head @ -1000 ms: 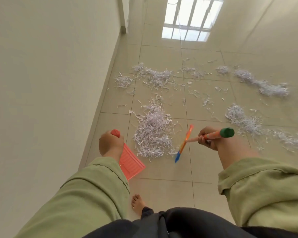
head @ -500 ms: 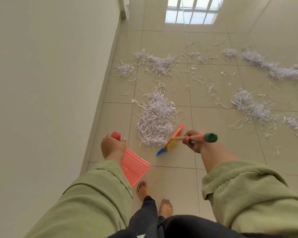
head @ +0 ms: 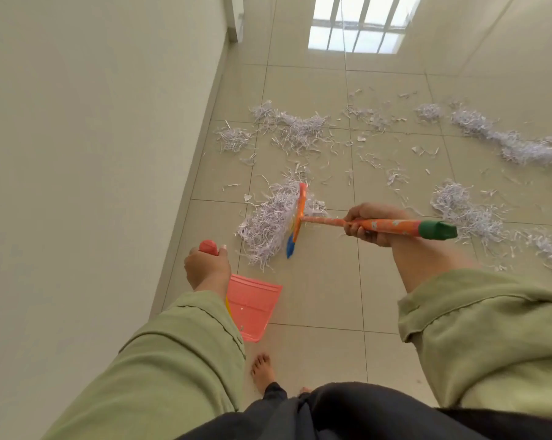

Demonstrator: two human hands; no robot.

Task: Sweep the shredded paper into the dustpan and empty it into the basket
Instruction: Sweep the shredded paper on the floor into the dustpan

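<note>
A pale wall (head: 87,185) fills the left of the frame. At lower left centre, your left hand (head: 207,268) has its fingers curled tight round the dustpan's red handle; the dustpan (head: 252,304) hangs just below it, its pink tray tilted above the tiled floor (head: 325,293). A bare foot (head: 262,371) shows beneath it. At centre, the brush (head: 298,219) has its head pressed into the nearest pile of paper (head: 269,222), which lies above and right of the dustpan, apart from it. Right of centre, your right hand (head: 371,223) is clamped round the brush's orange handle. More shreds lie scattered across the upper centre and right. No basket is in view.
</note>
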